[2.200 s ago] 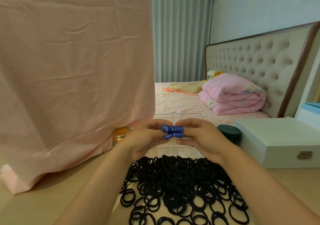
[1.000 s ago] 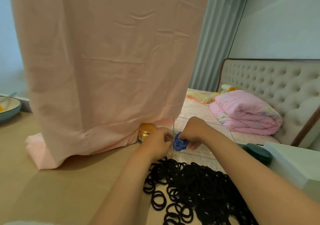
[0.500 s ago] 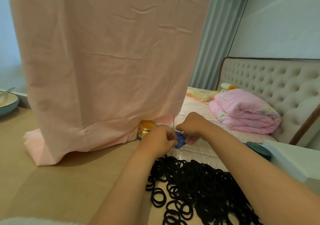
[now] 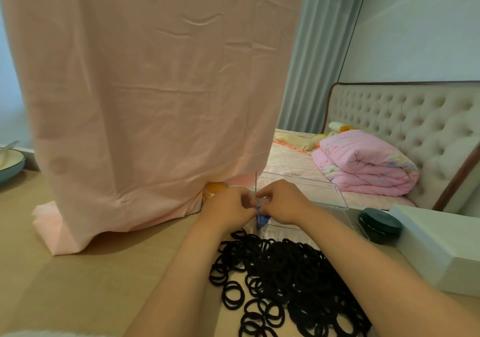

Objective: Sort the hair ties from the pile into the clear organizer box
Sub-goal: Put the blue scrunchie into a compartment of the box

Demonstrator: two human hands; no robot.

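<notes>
A large pile of black hair ties (image 4: 285,279) lies on the wooden table in front of me. Behind it stands the clear organizer box (image 4: 324,193) with its lid raised. My left hand (image 4: 228,208) and my right hand (image 4: 281,202) meet over the box's near left corner. Between their fingertips they pinch a bundle of blue hair ties (image 4: 261,219), which hangs down into the box's left end. Most of the blue bundle is hidden by my fingers.
A hanging pink cloth (image 4: 155,89) drapes onto the table left of the box, half hiding a small orange-lidded jar (image 4: 214,189). A dark round jar (image 4: 379,226) and a white case (image 4: 441,243) sit to the right. A bowl (image 4: 10,163) stands at far left.
Both hands carried the blue bundle from chest height down into the left end of the clear box. My view swung left and steadied.
</notes>
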